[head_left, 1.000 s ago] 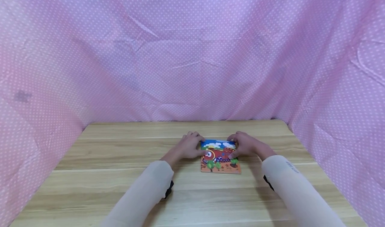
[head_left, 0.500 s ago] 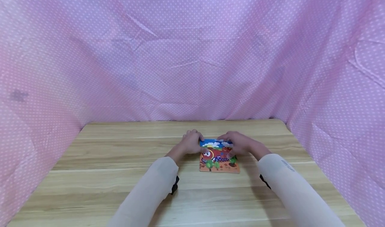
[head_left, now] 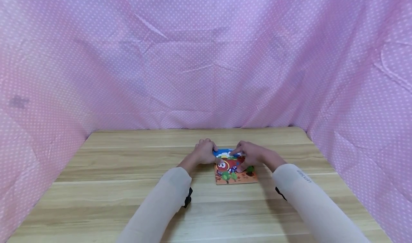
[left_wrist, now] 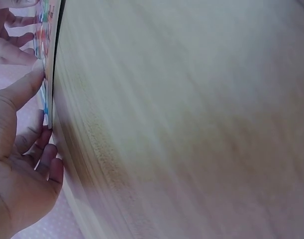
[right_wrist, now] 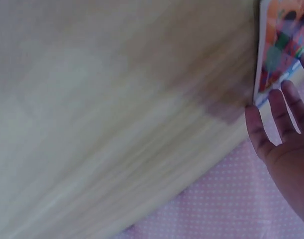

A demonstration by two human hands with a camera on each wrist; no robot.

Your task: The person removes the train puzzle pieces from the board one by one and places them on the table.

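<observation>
A thin, square-looking board printed with a bright cartoon picture [head_left: 231, 165] lies, apparently flat, on the pale wood-grain tabletop [head_left: 128, 189], right of its centre and between the person's two bare hands. The left hand [head_left: 205, 153] grips the board by its left edge, thumb on the printed face and the other fingers curled about the far left corner. The right hand [head_left: 253, 154] lies over the far right part, its thumb and index finger spread and touching the face; in the right wrist view its other fingers extend loosely, one at the board's corner. Whether it pinches a separate piece cannot be told.

The board probably handles as light and stiff, with a smooth, slightly slippery face; its thin edges and corners look like the best hold, with thumb above and fingers below. Its blue sky side points away from the person, its orange ground side towards them, and the red big-eyed figure [head_left: 224, 165] faces left. The near edge slants slightly. Foreshortening and the hands hide any longer axis.
</observation>
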